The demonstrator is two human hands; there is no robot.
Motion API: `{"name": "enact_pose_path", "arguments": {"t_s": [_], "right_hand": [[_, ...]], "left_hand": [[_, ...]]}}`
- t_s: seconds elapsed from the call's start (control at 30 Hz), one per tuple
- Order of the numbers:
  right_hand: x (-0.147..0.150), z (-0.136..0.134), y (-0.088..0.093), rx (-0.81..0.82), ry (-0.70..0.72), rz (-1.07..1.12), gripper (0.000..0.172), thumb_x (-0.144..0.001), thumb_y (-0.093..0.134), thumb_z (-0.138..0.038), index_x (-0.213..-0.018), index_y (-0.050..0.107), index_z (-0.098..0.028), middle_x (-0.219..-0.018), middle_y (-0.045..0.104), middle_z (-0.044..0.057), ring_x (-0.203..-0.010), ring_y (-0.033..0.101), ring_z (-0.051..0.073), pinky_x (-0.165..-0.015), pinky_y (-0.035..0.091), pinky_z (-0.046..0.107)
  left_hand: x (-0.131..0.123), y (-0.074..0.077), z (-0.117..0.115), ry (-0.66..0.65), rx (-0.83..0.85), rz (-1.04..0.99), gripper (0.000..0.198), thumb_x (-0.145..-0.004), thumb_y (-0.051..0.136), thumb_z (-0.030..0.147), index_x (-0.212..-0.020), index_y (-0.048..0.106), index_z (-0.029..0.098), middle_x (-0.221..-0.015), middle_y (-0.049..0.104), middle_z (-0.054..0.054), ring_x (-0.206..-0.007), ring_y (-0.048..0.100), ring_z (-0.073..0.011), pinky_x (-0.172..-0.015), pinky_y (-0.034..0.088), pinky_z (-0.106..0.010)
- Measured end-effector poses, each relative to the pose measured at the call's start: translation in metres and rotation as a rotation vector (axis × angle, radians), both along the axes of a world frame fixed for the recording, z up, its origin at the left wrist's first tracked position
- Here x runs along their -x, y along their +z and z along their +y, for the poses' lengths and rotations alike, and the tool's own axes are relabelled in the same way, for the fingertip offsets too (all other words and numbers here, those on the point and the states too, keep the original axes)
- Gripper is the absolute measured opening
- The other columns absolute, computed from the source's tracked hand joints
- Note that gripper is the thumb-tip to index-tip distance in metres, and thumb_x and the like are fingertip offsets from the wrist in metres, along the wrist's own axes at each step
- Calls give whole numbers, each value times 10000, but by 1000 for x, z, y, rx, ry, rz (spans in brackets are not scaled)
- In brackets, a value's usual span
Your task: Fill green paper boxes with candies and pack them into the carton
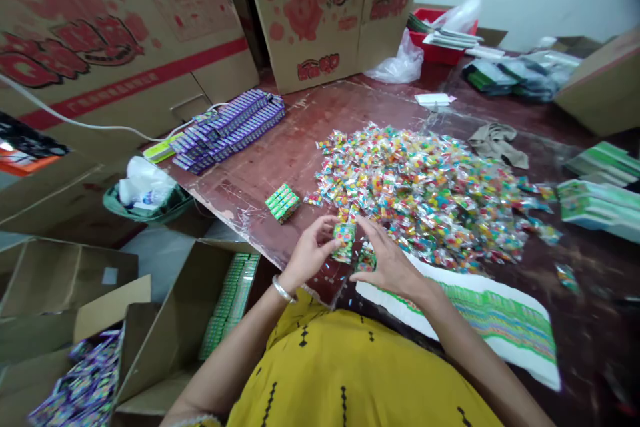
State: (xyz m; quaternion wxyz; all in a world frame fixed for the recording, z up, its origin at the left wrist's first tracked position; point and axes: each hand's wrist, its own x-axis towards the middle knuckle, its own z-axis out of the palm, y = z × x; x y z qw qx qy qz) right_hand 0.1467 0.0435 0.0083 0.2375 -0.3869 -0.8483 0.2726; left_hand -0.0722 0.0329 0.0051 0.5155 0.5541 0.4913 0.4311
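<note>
While the left hand (316,245) grips a small green printed box (344,241) at its edge, the right hand (386,259) curves just beside, thumb and fingers apart; the box sits between both hands, near heaped wrapped candies (425,190).

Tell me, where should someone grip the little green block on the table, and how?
Probably across two opposite sides: the green block looks compact and straight-sided, like small boxes set together, so squeezing should steady it. Come from above and its left, since wrapped candies lie close on its right.
</note>
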Motion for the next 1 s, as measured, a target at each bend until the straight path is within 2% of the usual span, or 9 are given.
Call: {"name": "enact_pose_path", "arguments": {"t_s": [0.17,0.27,0.33,0.43,0.63,0.73,0.83,0.97,1.0], "right_hand": [[-10,-5,-5,27,-154,-23,866,-839,649,-368,-1529,126,-342,-1530,325,69,-1393,368,287,-1095,425,490],[-18,-10,-14,84,-200,-23,774,-862,612,-348,-1514,194,-345,-1503,362,86,-1317,465,296,-1002,501,480],[-21,-15,-20,122,-220,-10,737,-868,600,-359,-1504,226,-349,-1477,395,97,-1248,528,298,-917,546,460],[-22,-20,-24,165,-233,17,701,-885,574,-379,-1498,238,-345,-1419,457,109,-1153,589,285,-849,568,440],[-31,-22,-25,183,-284,71,649,-895,562,-377,-1478,282,-318,-1339,525,104,-1124,592,260,-814,570,404],[-44,-17,-26,138,-392,65,470,-929,513,-346,-1386,434,-270,-1184,615,90,-984,633,221,-790,552,369],[-53,-7,-27,31,-447,-66,281,-965,446,-312,-1154,634,-221,-1015,642,79,-878,625,195,-768,513,342],[-47,7,-29,-62,-366,-292,266,-962,467,-317,-999,712,-220,-956,608,79,-935,575,206,-731,471,310],[-43,10,-29,-73,-348,-329,257,-956,482,-324,-995,716,-223,-963,602,80,-945,564,208,-727,465,307]], "left_hand": [[87,25,36,304,-267,652,360,-834,616,222,-1193,587,240,-1060,587,-58,-901,596,-192,-856,489,-325],[132,39,63,432,-264,1016,381,-870,556,246,-1250,568,268,-1082,575,-74,-892,598,-220,-829,480,-343],[149,41,80,393,-191,1187,383,-879,536,255,-1257,580,285,-1110,586,-90,-933,600,-249,-819,471,-347],[157,31,100,285,-127,1234,366,-839,572,222,-1193,644,278,-1052,638,-95,-919,618,-258,-789,467,-326],[149,18,113,203,-108,1174,392,-851,562,250,-1238,623,255,-964,712,-87,-861,651,-263,-778,477,-339],[132,24,100,309,-181,1107,431,-899,522,311,-1313,547,191,-1008,694,-136,-913,635,-306,-839,471,-433],[88,22,68,334,-326,967,532,-900,553,409,-1373,450,188,-1150,628,-137,-993,596,-270,-924,453,-426],[8,-6,13,-163,-371,748,715,-738,742,498,-1363,474,277,-1135,588,-81,-1055,547,-263,-897,475,-370],[-8,-15,2,-214,-361,767,754,-722,752,511,-1376,456,283,-1131,574,-81,-1076,528,-273,-876,485,-371]]}}
